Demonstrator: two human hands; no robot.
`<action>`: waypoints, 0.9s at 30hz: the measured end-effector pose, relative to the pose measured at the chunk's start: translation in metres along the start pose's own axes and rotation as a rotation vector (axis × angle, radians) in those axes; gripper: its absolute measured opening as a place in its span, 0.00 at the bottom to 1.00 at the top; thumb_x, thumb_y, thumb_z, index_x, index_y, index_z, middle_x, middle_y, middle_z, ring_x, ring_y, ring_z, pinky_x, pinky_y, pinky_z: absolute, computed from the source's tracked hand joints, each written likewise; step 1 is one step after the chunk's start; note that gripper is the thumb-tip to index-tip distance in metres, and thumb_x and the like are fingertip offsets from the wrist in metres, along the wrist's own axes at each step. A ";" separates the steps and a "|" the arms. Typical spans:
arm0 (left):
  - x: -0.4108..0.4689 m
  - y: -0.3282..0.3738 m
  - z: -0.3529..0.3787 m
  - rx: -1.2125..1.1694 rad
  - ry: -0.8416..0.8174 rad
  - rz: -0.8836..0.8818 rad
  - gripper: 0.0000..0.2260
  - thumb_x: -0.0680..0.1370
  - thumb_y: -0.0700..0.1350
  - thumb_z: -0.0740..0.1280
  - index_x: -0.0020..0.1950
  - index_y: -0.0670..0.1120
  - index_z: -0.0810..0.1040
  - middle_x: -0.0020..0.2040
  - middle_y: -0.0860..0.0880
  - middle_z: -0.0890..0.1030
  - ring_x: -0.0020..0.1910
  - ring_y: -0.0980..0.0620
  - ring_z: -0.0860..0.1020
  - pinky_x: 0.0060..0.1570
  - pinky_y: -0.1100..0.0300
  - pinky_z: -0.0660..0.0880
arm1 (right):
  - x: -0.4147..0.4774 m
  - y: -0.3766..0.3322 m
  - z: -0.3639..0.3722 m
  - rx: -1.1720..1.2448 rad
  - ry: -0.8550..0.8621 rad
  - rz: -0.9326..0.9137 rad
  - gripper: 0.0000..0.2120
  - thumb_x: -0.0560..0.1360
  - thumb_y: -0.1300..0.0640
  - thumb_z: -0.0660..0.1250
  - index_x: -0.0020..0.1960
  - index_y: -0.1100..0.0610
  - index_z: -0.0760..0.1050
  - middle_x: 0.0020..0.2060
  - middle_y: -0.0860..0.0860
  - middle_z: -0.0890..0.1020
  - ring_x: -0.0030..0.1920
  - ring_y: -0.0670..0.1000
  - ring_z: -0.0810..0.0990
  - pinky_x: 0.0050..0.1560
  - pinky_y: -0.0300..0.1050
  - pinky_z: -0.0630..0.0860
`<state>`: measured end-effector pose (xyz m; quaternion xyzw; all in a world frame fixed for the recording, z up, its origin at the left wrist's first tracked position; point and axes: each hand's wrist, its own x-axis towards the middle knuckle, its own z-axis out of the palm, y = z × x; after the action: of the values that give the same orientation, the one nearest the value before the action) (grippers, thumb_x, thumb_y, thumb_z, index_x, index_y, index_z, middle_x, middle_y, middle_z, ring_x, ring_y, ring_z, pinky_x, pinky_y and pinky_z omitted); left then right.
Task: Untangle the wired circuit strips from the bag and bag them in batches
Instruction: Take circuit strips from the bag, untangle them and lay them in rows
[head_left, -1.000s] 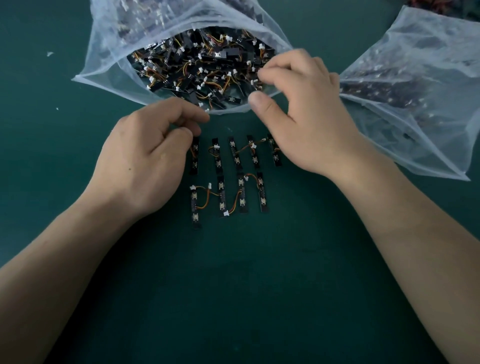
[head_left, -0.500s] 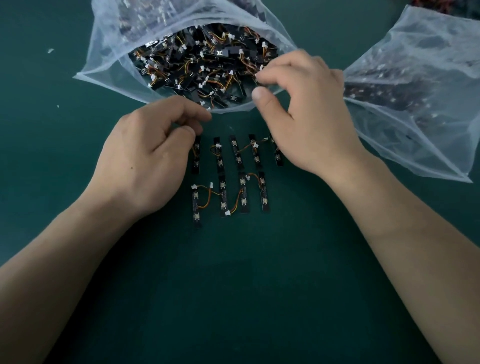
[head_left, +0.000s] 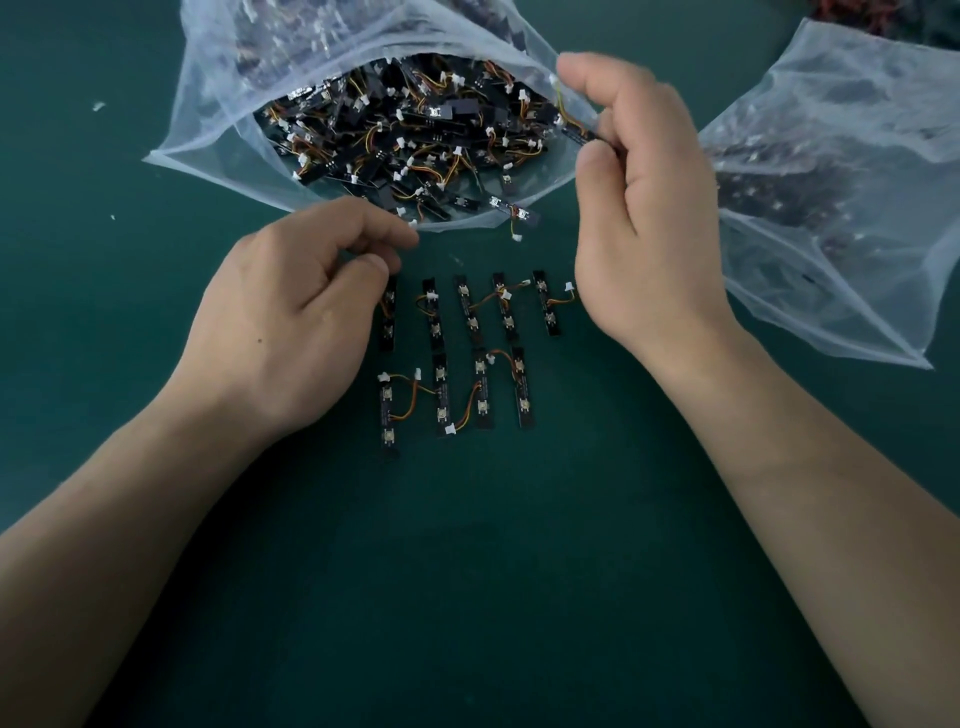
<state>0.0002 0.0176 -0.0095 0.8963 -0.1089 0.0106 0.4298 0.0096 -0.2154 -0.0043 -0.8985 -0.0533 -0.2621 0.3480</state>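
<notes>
Pretty sure this is an electronics workshop or a small assembly and packing bench, not anybody's home desk. The whole surface is a dark green work mat (head_left: 467, 597). A clear plastic bag (head_left: 208, 104) lies open, stuffed with little black circuit strips (head_left: 457, 110), each with orange and yellow wires and white plug connectors. Nine loose strips (head_left: 441, 389) sit lined up in two neat rows on the mat. A second clear bag (head_left: 841, 104) on the right holds more dark parts, and what looks like reddish wiring (head_left: 841, 10) pokes in at the top right corner.
</notes>
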 end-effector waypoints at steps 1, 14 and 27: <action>0.000 0.000 0.000 -0.001 0.001 0.002 0.16 0.79 0.47 0.60 0.60 0.58 0.83 0.50 0.64 0.83 0.48 0.66 0.78 0.42 0.76 0.67 | 0.000 0.000 -0.001 0.003 0.003 -0.003 0.20 0.84 0.64 0.56 0.73 0.55 0.74 0.52 0.54 0.78 0.51 0.46 0.74 0.58 0.31 0.68; 0.000 -0.006 0.002 -0.106 0.116 0.096 0.13 0.80 0.43 0.63 0.56 0.56 0.85 0.45 0.58 0.84 0.41 0.62 0.79 0.39 0.72 0.70 | -0.005 0.001 -0.006 0.039 -0.001 -0.069 0.16 0.83 0.66 0.58 0.64 0.61 0.81 0.53 0.53 0.82 0.54 0.46 0.79 0.58 0.42 0.75; -0.008 0.010 0.000 -0.111 0.222 0.316 0.03 0.83 0.48 0.71 0.54 0.56 0.83 0.40 0.58 0.81 0.33 0.56 0.73 0.34 0.69 0.67 | -0.021 -0.014 0.002 0.051 -0.001 -0.566 0.06 0.78 0.67 0.72 0.54 0.64 0.86 0.45 0.58 0.86 0.42 0.57 0.84 0.41 0.56 0.80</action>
<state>-0.0099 0.0132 -0.0031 0.8363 -0.2006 0.1706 0.4808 -0.0115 -0.2014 -0.0082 -0.8390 -0.3087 -0.3468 0.2837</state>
